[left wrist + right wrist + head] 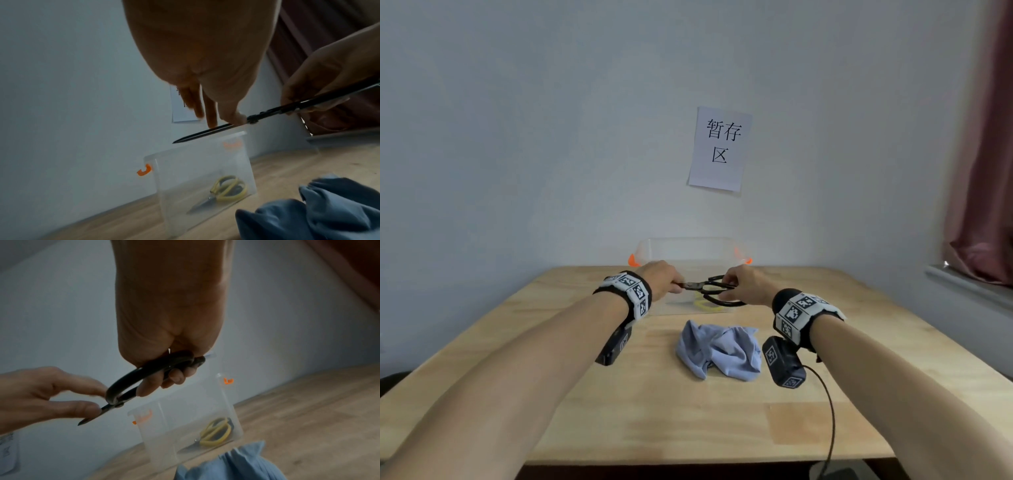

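The right hand grips the scissors by the handles; the left hand pinches the blades shut, probably for safe lowering into the box.

Your black metal scissors look smooth and dull; the clear plastic box is glossy. The crumpled blue cloth is matt, the pale wooden bench smooth.

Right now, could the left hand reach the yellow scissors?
Probably, once freed: the left hand pinches the black scissors just above the box, whose top looks open, with the yellow scissors inside.
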`<state>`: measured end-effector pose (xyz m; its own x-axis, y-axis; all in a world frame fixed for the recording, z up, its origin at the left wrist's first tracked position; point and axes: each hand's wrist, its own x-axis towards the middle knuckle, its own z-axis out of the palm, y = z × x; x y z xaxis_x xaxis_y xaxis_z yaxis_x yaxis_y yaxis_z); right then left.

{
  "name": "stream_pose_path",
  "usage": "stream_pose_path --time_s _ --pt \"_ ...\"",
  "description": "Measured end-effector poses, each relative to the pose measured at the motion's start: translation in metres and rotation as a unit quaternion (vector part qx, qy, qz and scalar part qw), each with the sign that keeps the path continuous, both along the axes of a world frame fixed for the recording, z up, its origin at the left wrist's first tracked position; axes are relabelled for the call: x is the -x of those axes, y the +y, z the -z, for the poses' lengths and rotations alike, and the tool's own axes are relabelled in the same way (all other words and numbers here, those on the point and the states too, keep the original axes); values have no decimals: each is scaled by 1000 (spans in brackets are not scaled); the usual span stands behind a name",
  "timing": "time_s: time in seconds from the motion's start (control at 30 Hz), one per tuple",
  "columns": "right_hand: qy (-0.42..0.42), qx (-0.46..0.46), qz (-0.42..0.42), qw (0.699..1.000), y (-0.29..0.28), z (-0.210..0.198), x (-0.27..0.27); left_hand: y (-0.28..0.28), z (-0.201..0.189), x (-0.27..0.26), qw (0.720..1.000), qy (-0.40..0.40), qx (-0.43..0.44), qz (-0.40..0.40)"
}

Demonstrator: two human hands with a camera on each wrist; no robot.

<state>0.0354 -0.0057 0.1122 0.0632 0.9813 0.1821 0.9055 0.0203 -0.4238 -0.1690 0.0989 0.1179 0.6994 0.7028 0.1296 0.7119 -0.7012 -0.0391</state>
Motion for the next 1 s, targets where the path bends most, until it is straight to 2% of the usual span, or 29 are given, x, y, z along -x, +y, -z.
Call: stream_pose_path --time_s 0.1,0.17,0.33,0.57,0.7,0.8,1.0 --pt "-9 -15 1 1000 10 -16 -2 11 -10 -2 998 -25 57 -8" --pt "-13 -21 6 1000 19 -28 -6 16 -24 -6 998 -33 62 2" --pt "11 -54 2 998 48 -59 -18 40 -59 -17 998 -63 23 4" --pt "17 -112 -3 994 103 -88 -31 91 -77 -36 996 -69 -45 -37" --pt "22 -121 5 992 140 -93 -43 115 -84 -50 995 -27 -69 -63" --pt "26 -132 14 991 169 -89 -52 136 -86 -64 994 -23 -76 -73" --pt "19 -130 50 990 227 -62 -68 181 -57 -87 993 4 -74 -89"
